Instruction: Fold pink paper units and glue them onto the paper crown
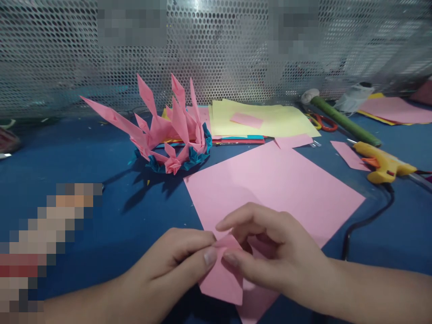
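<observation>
Paper (225, 282), pink and folded small, lay between the two thumbs, just in front of the fingertips. We saw the left hand (175, 263) pinching its upper edge, thumb in front and fingers behind. The right hand (280, 252) was loosely curled, its thumb at the face of the piece and its index finger raised above; whether its lower fingers pressed from behind, we could not tell.

We judged the step to be the setting of a fold. To do it well, we kept three rules in view: the left pinch belonged close to the crease, so that the layers could not slip; edges and corners needed matching before any pressure; and the right thumb was best drawn along the fold in one firm pass. Since paper held in the air was likely to buckle, we favoured a final press against the counter (74, 157), left of the left hand.

The large pink sheet (270, 180), below and beyond both hands, deserved protection from stray creases. Beyond the left hand stood a pink-and-blue paper model (180, 126), well apart. We noted the yellow glue gun (383, 164), beyond and right of the right hand, whose cord (369, 222) called for a careful elbow.
</observation>
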Demonstrator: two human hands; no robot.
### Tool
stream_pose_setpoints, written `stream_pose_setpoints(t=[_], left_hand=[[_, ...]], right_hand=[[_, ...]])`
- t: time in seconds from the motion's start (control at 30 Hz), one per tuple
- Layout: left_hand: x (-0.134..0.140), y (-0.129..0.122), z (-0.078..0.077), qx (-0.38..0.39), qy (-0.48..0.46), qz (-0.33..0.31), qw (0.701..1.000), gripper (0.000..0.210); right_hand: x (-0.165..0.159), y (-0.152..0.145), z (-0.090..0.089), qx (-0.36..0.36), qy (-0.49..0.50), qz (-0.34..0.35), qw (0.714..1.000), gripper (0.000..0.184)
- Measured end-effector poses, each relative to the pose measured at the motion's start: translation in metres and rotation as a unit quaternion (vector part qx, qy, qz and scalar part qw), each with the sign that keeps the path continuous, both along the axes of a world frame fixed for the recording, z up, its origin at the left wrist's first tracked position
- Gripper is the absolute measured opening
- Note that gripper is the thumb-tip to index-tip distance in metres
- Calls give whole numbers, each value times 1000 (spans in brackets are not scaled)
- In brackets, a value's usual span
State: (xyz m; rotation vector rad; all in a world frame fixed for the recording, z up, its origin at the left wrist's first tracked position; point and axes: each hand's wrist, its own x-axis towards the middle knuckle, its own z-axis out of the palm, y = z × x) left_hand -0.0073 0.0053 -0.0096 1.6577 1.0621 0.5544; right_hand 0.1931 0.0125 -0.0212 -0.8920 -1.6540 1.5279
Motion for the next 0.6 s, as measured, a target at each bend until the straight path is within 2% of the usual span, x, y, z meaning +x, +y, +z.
stream_pose_setpoints(t=[0.07,0.17,0.27,0.33,0.4,0.5,0.6], left_hand=[[0,1,-2,6,-2,6,1000,47],[1,1,-4,4,-9,18,1000,45],[1,1,-5,-9,-26,22,999,40],[1,1,-4,-41,-44,23,998,36],[1,2,-2,-77,-60,24,995,35],[1,2,-1,-93,-74,23,993,34],[0,3,-4,-66,-57,28,996,36]], right_hand=[[0,1,0,-27,5,-14,1000,31],[-1,2,0,-34,20,-22,999,27],[0,5,0,36,13,-32,999,25],[1,7,1,104,11,-28,994,34],[1,8,1,142,17,-25,989,42],[0,9,2,142,13,-40,989,38],[-2,8,2,96,7,-79,992,26]])
